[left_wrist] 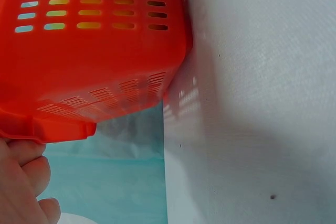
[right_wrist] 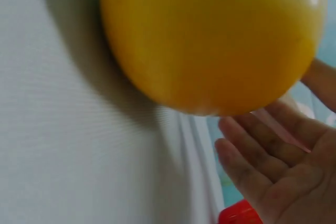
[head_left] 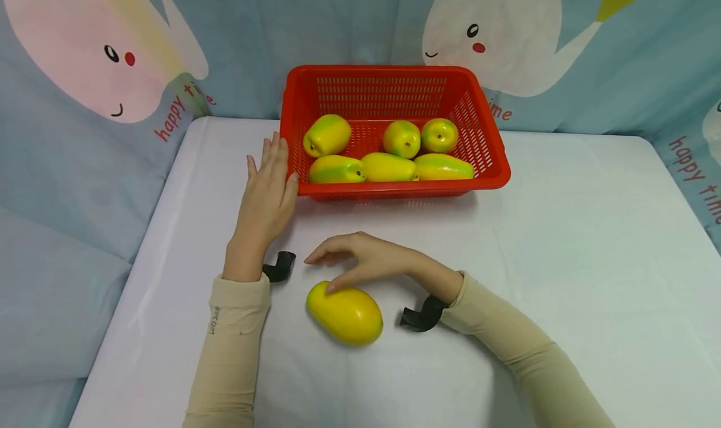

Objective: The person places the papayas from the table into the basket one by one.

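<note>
In the head view a red plastic basket holds several yellow-green fruits. My left hand rests against the basket's left end, its fingers extended along the rim. The left wrist view shows fingertips at the rim of that basket. A plump yellow mango lies on the white table, nearer to me than the basket. Just beyond it is my right hand, thumb at the mango's upper side and fingers spread away from it. In the right wrist view the mango hides part of that hand.
The white-covered table reaches back to a blue printed curtain. The basket stands at the table's far edge. Black wrist mounts stick out beside both wrists.
</note>
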